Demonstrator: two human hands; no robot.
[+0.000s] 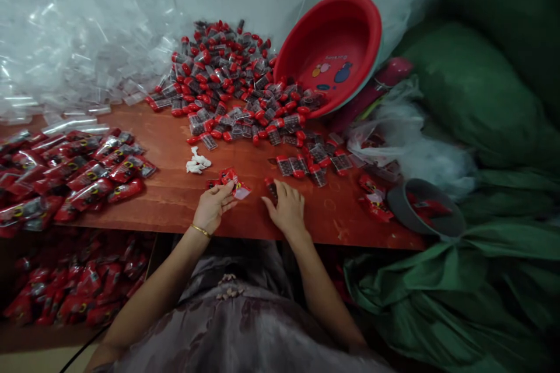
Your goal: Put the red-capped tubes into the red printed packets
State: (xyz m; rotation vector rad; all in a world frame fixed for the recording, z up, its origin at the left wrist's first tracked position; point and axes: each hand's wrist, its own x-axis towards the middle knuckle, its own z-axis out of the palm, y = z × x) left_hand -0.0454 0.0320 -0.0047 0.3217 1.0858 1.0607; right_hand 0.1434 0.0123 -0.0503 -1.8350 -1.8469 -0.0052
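Between thumb and fingers, my left hand [210, 207] pinches a small red printed plastic packet [238, 185] just above the table. My right hand [287, 208] has its fingers curled around a small tube with dark contents and a red end [272, 189]. The two hands are apart, near the table's front edge. Beyond them spreads a heap of clear tubes with red caps and dark contents [223, 81]. A little clump of white pieces [198, 161] lies beyond my left hand.
Filled red packets [83, 172] pile up at left, with more in a box [87, 280] below. Clear plastic tubes [79, 46] heap behind. A red basin [345, 41] leans at the back. A grey bowl [400, 201] and green sacks [481, 87] stand at right.
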